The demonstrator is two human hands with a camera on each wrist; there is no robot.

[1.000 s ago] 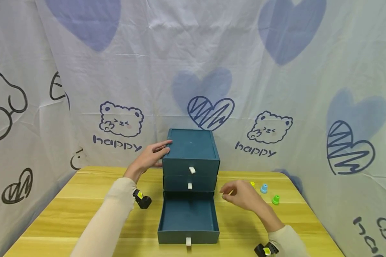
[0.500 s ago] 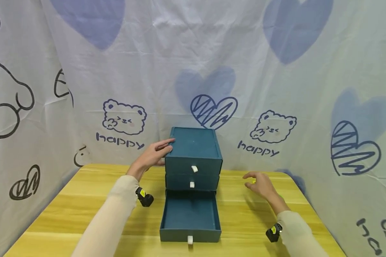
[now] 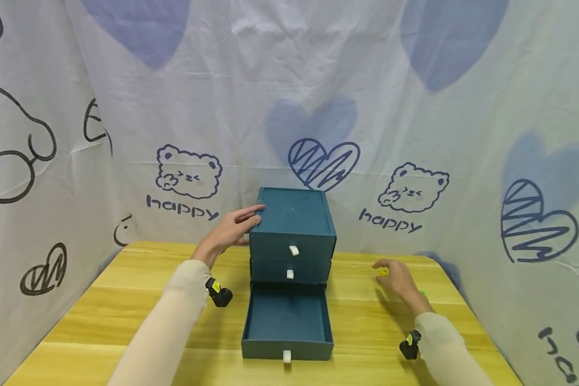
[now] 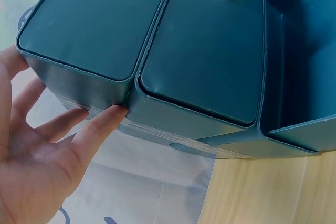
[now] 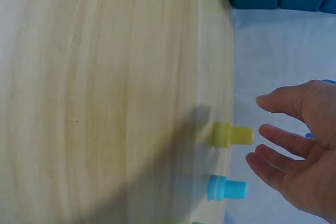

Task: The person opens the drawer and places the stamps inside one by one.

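Note:
A dark teal cabinet (image 3: pixel 296 212) of three stacked drawers stands at the back middle of the table. Its bottom drawer (image 3: pixel 289 321) is pulled out, with a bare floor showing. My left hand (image 3: pixel 229 231) rests against the cabinet's upper left side; in the left wrist view its fingertips (image 4: pixel 118 113) touch the wall. On the right, my right hand (image 3: pixel 399 279) hovers with spread fingers just above a small yellow stepped plastic piece (image 5: pixel 233 135). A gap separates fingers and piece in the right wrist view. A matching light blue piece (image 5: pixel 227 188) stands beside the yellow one.
A green piece (image 3: pixel 423 293) shows barely past my right wrist. White pull tabs (image 3: pixel 287 356) stick out from the drawer fronts. The wooden table (image 3: pixel 140 284) ends at a printed cloth backdrop (image 3: pixel 251 107) close behind the cabinet.
My right hand has moved right, away from the cabinet's side to the small pieces, and now covers the blue one in the head view. The left hand stays on the cabinet.

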